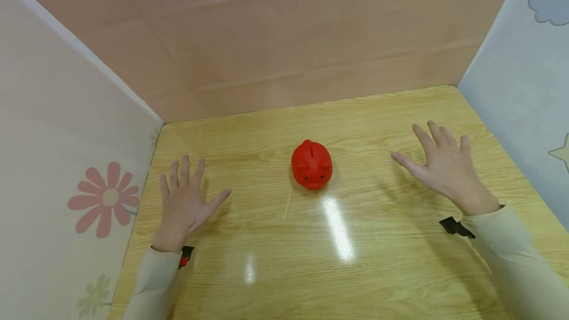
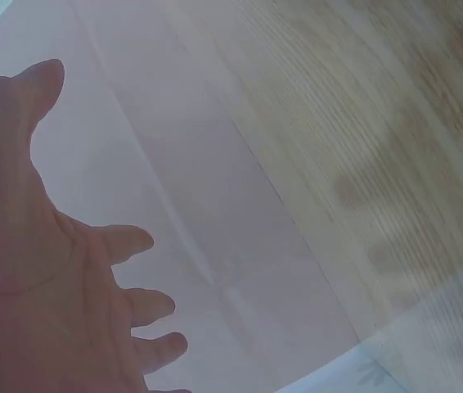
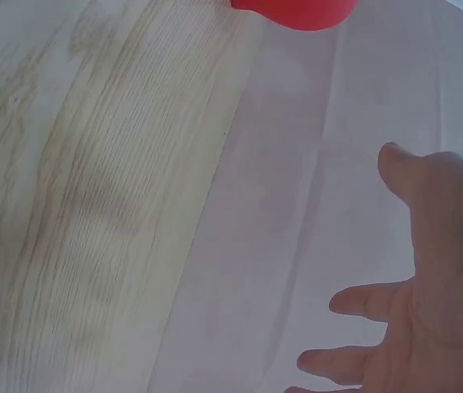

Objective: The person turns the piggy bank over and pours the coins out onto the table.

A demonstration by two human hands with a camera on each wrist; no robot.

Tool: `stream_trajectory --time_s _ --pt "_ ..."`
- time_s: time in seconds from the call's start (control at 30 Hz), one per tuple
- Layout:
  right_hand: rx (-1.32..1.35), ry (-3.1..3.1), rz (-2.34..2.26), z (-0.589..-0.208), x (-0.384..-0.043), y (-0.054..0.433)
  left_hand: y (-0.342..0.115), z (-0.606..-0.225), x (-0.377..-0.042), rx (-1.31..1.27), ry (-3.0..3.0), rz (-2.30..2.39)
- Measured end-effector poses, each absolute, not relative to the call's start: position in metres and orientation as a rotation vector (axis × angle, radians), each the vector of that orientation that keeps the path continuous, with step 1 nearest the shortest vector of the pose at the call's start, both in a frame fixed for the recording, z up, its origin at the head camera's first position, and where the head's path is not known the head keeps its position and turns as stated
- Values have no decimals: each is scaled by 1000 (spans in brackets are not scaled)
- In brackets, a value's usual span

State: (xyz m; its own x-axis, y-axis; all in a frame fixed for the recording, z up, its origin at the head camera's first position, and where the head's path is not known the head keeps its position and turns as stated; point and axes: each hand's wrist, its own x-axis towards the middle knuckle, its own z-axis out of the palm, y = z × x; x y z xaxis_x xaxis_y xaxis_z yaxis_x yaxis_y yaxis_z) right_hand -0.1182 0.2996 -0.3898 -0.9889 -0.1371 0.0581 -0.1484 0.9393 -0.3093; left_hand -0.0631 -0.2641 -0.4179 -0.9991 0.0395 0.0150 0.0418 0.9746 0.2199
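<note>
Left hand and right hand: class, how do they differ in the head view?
The left hand points its thumb toward the picture's right; the right hand points its thumb left. The left hand is left of the red piggy bank, the right hand right of it. The right hand appears higher than the left. Both have spread fingers.

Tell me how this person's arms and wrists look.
A long, pale beige fabric left sleeve and matching right sleeve show. The black left wrist piece has a red patch; the black right wrist piece shows none. Left grip and right grip wear no gloves.
</note>
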Motion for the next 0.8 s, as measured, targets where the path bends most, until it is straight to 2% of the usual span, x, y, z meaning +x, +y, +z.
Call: stream_trajectory --time_s 0.8 --pt "299 -3039 818 -397 -110 278 -241 -427 -64 -162 -3052 -544"
